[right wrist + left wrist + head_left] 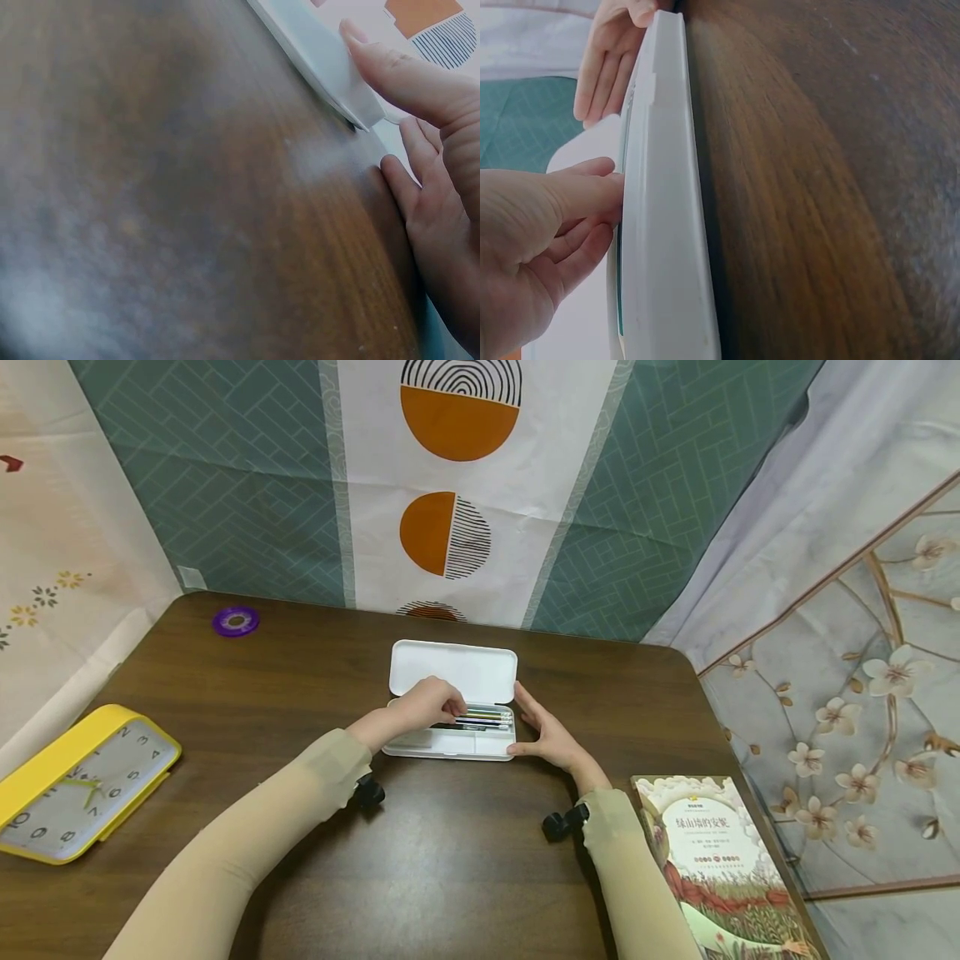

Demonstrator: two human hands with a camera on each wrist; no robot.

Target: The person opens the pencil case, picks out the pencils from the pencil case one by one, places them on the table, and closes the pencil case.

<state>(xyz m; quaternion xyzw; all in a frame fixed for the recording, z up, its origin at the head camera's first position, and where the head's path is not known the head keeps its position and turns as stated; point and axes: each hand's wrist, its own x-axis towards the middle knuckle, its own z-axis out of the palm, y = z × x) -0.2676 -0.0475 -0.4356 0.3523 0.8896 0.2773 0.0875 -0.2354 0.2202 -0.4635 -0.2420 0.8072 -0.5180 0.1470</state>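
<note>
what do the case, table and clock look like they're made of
Case: probably plastic, smooth and white, with rounded, moulded-looking edges. Table: wood or wood-look laminate, satin, with brown grain streaks and soft reflections. Clock: likely plastic, judging by its smooth yellow casing.

The case (450,670) is being seen as smooth white plastic with a low sheen. The table (450,860) is being shown in dark-grained wood, its gloss being brought out by light. Matt, creased cloth is being displayed in the wall hanging (480,477), smooth plastic in the clock frame (63,757), printed paper in the book cover (731,868).
</note>
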